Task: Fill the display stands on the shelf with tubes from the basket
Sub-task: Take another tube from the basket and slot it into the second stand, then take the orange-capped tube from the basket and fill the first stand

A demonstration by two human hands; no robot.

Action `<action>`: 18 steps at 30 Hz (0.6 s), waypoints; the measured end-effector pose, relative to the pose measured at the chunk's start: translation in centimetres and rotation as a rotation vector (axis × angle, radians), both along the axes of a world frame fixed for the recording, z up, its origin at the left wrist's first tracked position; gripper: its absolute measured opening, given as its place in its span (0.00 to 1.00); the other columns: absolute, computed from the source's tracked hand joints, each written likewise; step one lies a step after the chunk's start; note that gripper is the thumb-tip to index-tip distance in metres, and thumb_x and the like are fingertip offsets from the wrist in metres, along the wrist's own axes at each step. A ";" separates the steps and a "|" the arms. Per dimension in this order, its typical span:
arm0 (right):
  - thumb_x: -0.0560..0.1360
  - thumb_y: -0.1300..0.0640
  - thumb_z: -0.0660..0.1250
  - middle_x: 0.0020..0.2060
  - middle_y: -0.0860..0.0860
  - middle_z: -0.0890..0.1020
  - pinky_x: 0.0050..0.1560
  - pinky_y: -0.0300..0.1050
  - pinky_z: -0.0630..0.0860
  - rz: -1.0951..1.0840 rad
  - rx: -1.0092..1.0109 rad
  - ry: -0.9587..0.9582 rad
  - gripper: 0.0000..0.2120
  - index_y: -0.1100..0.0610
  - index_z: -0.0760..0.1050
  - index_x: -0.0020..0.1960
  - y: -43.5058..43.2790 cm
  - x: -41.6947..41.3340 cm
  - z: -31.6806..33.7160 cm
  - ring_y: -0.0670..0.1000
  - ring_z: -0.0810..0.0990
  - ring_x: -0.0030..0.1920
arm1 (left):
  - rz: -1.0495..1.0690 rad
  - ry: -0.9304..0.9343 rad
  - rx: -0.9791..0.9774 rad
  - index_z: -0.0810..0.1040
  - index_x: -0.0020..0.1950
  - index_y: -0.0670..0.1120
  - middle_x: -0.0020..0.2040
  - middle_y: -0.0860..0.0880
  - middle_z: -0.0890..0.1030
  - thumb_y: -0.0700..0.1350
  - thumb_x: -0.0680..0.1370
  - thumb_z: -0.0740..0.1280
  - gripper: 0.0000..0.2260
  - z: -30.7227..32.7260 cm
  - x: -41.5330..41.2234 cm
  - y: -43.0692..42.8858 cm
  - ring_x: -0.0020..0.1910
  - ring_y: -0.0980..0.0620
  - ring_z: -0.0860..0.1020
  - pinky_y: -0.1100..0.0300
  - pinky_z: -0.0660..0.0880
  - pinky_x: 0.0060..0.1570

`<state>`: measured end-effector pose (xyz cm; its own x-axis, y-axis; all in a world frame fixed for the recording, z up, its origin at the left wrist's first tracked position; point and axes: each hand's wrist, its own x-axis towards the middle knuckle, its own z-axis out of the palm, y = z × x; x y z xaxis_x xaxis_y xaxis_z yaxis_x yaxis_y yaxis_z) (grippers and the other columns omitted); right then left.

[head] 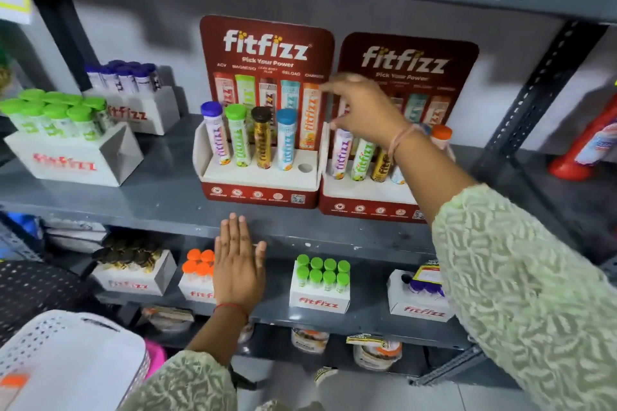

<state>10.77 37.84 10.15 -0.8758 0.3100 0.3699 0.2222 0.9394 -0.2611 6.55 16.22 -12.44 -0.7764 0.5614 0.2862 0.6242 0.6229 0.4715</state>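
Two red fitfizz display stands sit side by side on the grey shelf (160, 197). The left stand (263, 192) holds several upright tubes with purple, green, brown and blue caps; its rightmost hole (304, 167) is bare. The right stand (367, 200) holds several tubes, among them an orange-capped tube (441, 137). My right hand (364, 107) hovers in front of the right stand's tube tops with fingers spread and nothing in it. My left hand (238, 264) lies flat and open against the shelf's front edge. The white perforated basket (66, 364) is at the bottom left; an orange cap (13, 381) shows in it.
White fitfizz boxes of green-capped (56, 130) and purple-capped tubes (127, 80) stand at the shelf's left. The lower shelf carries boxes with brown, orange (197, 274), green (322, 280) and purple caps. A red object (587, 147) stands at the far right. Jars sit lower down.
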 end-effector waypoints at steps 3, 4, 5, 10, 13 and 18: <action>0.68 0.66 0.66 0.50 0.61 0.81 0.57 0.47 0.70 0.162 0.034 0.386 0.10 0.62 0.78 0.49 -6.9 -1.4 -3.5 0.60 0.77 0.53 | 0.152 0.017 0.078 0.56 0.70 0.34 0.72 0.33 0.60 0.59 0.77 0.41 0.32 -0.9 -0.7 -4.6 0.72 0.37 0.55 0.46 0.51 0.70; 0.68 0.67 0.66 0.47 0.62 0.81 0.54 0.48 0.71 0.282 0.026 0.377 0.08 0.63 0.78 0.46 -9.7 -2.2 -5.5 0.61 0.78 0.50 | 0.210 0.012 0.073 0.57 0.70 0.34 0.71 0.33 0.61 0.58 0.78 0.41 0.32 -1.6 -0.8 -6.8 0.71 0.36 0.56 0.45 0.52 0.69; 0.67 0.67 0.66 0.45 0.63 0.81 0.52 0.49 0.73 0.411 0.026 0.321 0.07 0.63 0.78 0.45 -12.6 -3.0 -7.9 0.61 0.79 0.48 | 0.276 -0.007 0.064 0.58 0.70 0.33 0.71 0.32 0.61 0.57 0.78 0.42 0.31 -2.4 -0.8 -9.1 0.71 0.36 0.56 0.44 0.54 0.69; 0.67 0.68 0.67 0.44 0.64 0.82 0.49 0.51 0.79 0.841 0.001 -0.127 0.07 0.65 0.79 0.45 -24.5 -7.0 -18.4 0.63 0.80 0.45 | 0.609 -0.153 -0.006 0.58 0.70 0.34 0.71 0.33 0.62 0.51 0.77 0.47 0.27 -7.2 0.8 -20.4 0.71 0.35 0.57 0.41 0.56 0.68; 0.70 0.67 0.63 0.49 0.65 0.80 0.54 0.53 0.73 0.935 -0.071 -0.366 0.09 0.65 0.78 0.48 -29.8 -9.8 -23.5 0.63 0.78 0.51 | 0.746 -0.245 -0.076 0.57 0.70 0.34 0.71 0.34 0.62 0.52 0.77 0.46 0.27 -10.3 2.7 -25.0 0.71 0.36 0.58 0.39 0.57 0.68; 0.76 0.65 0.58 0.66 0.61 0.71 0.68 0.46 0.58 1.061 -0.088 -0.574 0.15 0.63 0.70 0.63 -38.6 -17.0 -33.2 0.58 0.68 0.67 | 0.936 -0.397 -0.169 0.58 0.70 0.35 0.71 0.34 0.62 0.58 0.78 0.40 0.32 -15.7 4.8 -29.1 0.71 0.35 0.58 0.41 0.56 0.69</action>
<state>-6.19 -0.73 -23.04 -0.7399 -0.6576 -0.1422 -0.5438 0.7089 -0.4492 11.33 -12.88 -28.11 -0.9448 -0.3079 -0.1123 -0.3267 0.8568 0.3991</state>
